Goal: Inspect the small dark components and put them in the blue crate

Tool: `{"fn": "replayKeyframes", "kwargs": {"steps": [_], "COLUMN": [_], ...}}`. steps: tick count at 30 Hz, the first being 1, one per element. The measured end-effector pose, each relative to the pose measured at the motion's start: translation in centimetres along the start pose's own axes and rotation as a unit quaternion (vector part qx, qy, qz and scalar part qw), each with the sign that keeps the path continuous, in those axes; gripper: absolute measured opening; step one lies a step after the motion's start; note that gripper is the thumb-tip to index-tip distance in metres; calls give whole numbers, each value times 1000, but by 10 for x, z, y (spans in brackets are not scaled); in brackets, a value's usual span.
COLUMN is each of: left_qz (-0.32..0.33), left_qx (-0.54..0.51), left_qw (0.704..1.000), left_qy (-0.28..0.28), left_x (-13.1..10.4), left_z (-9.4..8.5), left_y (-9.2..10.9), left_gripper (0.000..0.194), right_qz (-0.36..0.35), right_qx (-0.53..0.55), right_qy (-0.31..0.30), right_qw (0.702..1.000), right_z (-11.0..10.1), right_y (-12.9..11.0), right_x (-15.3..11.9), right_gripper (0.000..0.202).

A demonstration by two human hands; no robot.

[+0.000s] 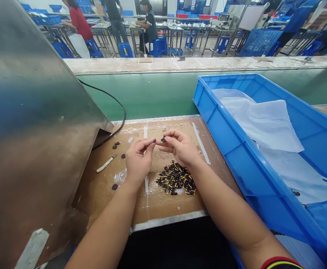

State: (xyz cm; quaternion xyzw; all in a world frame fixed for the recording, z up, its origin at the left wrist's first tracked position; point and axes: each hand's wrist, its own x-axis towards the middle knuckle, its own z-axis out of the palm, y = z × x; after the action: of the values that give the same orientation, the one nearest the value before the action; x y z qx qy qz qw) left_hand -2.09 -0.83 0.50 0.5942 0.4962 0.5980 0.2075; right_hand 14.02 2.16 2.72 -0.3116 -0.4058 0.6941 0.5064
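Observation:
Above the brown work board [163,209], my left hand [141,157] pinches a small dark piece [154,140] between thumb and fingertips. Close by on its right, my right hand [180,146] holds small black-and-yellow parts [162,139] between thumb and index finger. A pile of black parts with yellow ends [176,178] lies on the board, below my right hand. Several dark round discs [114,186] lie left of my left hand, near a small knife with a pale handle [106,163].
A large blue crate [222,123] with white sheets [270,123] stands at the right. At the left rises a metal housing [34,123], with a black cable [115,102] beside it. A green conveyor belt [158,93] runs behind the board. People work at tables farther back.

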Motion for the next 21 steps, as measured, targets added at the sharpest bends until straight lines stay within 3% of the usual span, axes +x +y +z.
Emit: {"fn": "replayKeyframes", "kwargs": {"steps": [3, 6, 10, 12, 14, 18, 21], "left_qz": [31, 4, -6, -48, -139, -285, -315], "left_qx": [-18, -92, -90, -132, -245, -421, -435], "left_qw": [999, 995, 995, 989, 959, 861, 843], "left_qy": [-15, -31, -44, -36, -12, 9, 23], "left_x": [1, 1, 2, 3, 3, 5, 5], "left_z": [-4, -7, -10, -9, -6, -2, -1], "left_y": [3, 6, 9, 8, 6, -1, -5], "left_gripper": [11, 10, 13, 14, 18, 29, 31], "right_qz": [42, 58, 66, 69, 54, -35, -86], "right_qx": [30, 41, 52, 52, 41, -27, -73], "right_qy": [-2, -5, -23, -32, -42, -28, -1], "right_qw": [999, 997, 996, 996, 997, 999, 994], "right_z": [-2, -5, -4, -2, 1, 8, 12], "right_y": [-6, -8, -8, -8, -7, -4, 2], "right_x": [1, 1, -1, -2, -4, -9, -12], "right_gripper": [24, 22, 23, 24, 27, 29, 27]}}
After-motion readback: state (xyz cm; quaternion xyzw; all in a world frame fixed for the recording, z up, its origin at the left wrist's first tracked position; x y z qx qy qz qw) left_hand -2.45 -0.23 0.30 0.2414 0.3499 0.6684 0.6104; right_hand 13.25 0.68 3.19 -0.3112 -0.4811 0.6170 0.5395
